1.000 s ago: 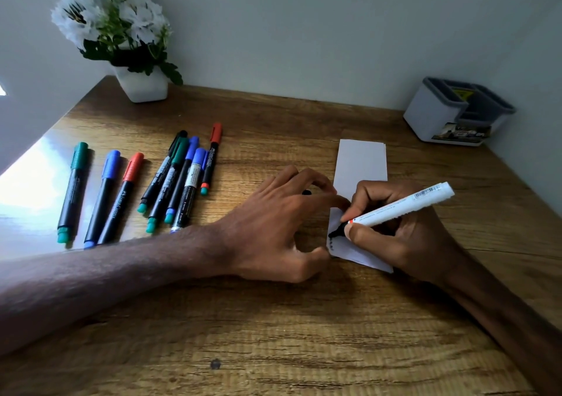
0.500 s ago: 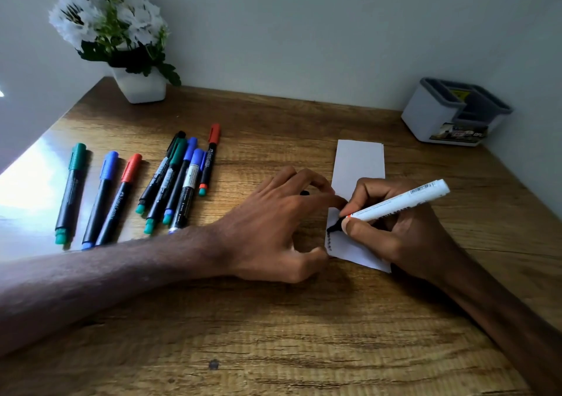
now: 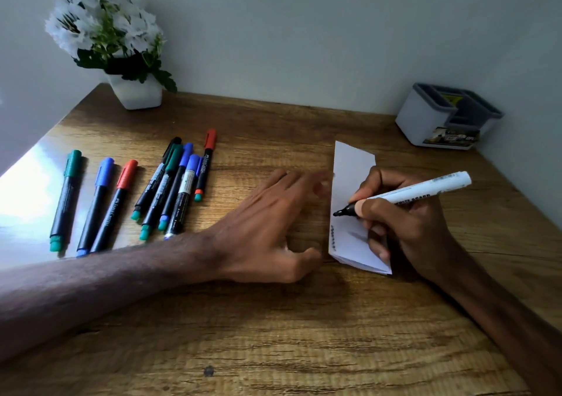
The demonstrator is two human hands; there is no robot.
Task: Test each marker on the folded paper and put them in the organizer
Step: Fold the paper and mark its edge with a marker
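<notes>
Flower pot [image 3: 135, 93] in far left corner. Capped markers [image 3: 178, 190] lie on left of surface [image 3: 273, 335], three apart, rest bunched, well apart from paper [image 3: 349, 164]. Left grip [image 3: 267, 228] flat on wood between them and paper, fingers straight, blurred. Right grip [image 3: 404, 222] pinches white marker [image 3: 425, 189], uncapped, black tip over paper's left part; contact unclear. Paper folded, small black scribble near left edge. Organizer [image 3: 425, 122] in far right corner by wall; bare wood between it and paper.

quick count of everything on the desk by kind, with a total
capped markers lying on the desk: 8
white marker in the right hand: 1
folded paper: 1
organizer: 1
flower pot: 1
total: 12
</notes>
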